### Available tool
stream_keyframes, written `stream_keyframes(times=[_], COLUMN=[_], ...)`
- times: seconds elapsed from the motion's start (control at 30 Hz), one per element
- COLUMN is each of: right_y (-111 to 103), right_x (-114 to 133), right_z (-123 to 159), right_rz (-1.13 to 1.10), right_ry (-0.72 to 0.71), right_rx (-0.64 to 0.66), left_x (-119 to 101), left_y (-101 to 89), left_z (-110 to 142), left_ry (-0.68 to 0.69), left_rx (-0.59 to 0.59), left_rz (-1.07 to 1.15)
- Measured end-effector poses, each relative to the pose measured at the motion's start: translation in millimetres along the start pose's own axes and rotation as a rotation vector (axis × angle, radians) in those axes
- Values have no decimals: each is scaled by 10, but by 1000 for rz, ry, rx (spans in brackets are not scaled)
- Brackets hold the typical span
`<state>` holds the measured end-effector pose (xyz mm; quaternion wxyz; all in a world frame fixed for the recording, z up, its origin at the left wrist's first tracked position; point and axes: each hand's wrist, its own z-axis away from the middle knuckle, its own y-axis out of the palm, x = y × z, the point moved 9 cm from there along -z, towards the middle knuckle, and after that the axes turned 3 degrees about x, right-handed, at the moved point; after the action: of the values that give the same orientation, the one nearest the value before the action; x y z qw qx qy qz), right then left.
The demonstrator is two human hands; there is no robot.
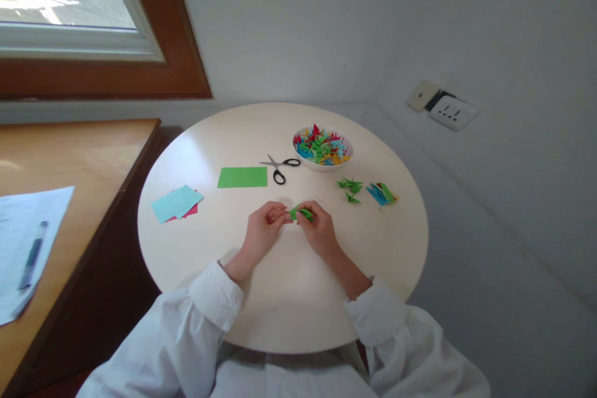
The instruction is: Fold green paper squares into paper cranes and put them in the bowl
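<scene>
Between my two hands, just above the round white table [298, 305], is a small folded green paper crane [302, 213]. My left hand [265, 227] pinches its left end between thumb and fingers. On its other side, my right hand [321, 230] is closed around the paper, so part of the crane is hidden. Several finished green cranes [351, 188] lie to the right of my right hand. A green paper sheet [242, 177] is flat on the table beyond my left hand. Beside it rest black-handled scissors [278, 168], blades apart.
A white bowl [324, 166] full of colourful paper cranes stands toward the back. Folded paper strips [381, 194] lie at the right, light blue and red squares [177, 204] at the left. A wooden desk [93, 149] holds papers [32, 217] and a pen [33, 255]. Walls border the table.
</scene>
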<state>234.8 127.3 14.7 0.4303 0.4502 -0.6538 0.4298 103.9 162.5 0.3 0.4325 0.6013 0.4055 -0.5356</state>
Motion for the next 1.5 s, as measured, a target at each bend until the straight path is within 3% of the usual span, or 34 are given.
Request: stream_keyframes(times=[0.5, 0.7, 1.03, 1.5], right_y=[-31, -53, -22, -51], right_x=[159, 160, 85, 39], right_z=[8, 14, 8, 9], right_rz=[56, 26, -76, -75], right_ry=[-133, -140, -137, -84], right_rx=[-15, -31, 7, -52], left_x=[-16, -36, -182, -150], left_y=[5, 36, -31, -47], left_z=[12, 13, 16, 13], left_ry=[-3, -44, 40, 43], left_rx=[5, 31, 9, -37], left_rz=[13, 71, -56, -128])
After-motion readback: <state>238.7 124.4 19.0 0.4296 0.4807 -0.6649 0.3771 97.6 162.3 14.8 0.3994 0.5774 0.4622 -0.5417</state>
